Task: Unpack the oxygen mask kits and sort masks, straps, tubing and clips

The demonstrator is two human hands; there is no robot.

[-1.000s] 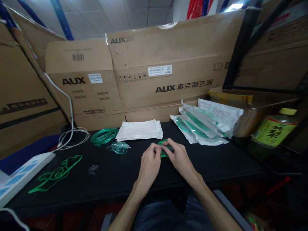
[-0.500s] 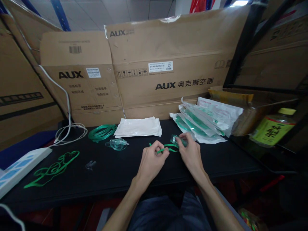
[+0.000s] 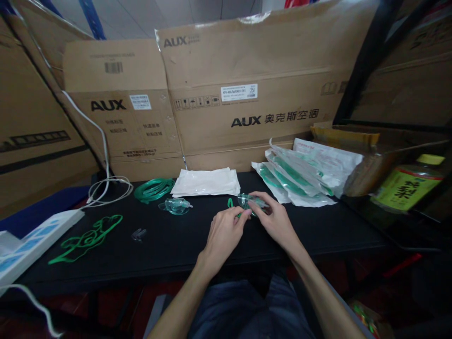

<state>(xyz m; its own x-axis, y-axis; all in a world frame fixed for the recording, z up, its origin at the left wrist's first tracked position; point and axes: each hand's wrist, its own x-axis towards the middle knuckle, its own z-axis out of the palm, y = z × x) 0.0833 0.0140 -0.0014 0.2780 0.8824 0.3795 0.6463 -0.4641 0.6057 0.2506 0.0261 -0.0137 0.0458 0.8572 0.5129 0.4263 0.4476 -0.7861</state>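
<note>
My left hand (image 3: 224, 233) pinches a thin green strap (image 3: 231, 204) just above the black table (image 3: 176, 249). My right hand (image 3: 273, 219) is closed around a clear green-tinted mask (image 3: 249, 201) that the strap runs to. Both hands meet at the table's middle, fingertips almost touching. Another clear mask (image 3: 175, 205) lies on the table to the left, with a coil of green tubing (image 3: 154, 189) behind it. A loose green strap (image 3: 86, 238) lies further left, and a small clear connector (image 3: 138, 233) sits near it.
A flat white bag stack (image 3: 206, 182) lies behind the hands. Sealed packs with green contents (image 3: 300, 179) are piled at the right. Cardboard boxes (image 3: 247, 89) wall the back. A white cable (image 3: 106, 186), a white-blue box (image 3: 31, 245) and a yellow-capped bottle (image 3: 409, 183) flank the table.
My hands first drew apart, stretching the strap between them, then came together again at the mask. The camera tipped slightly downward.
</note>
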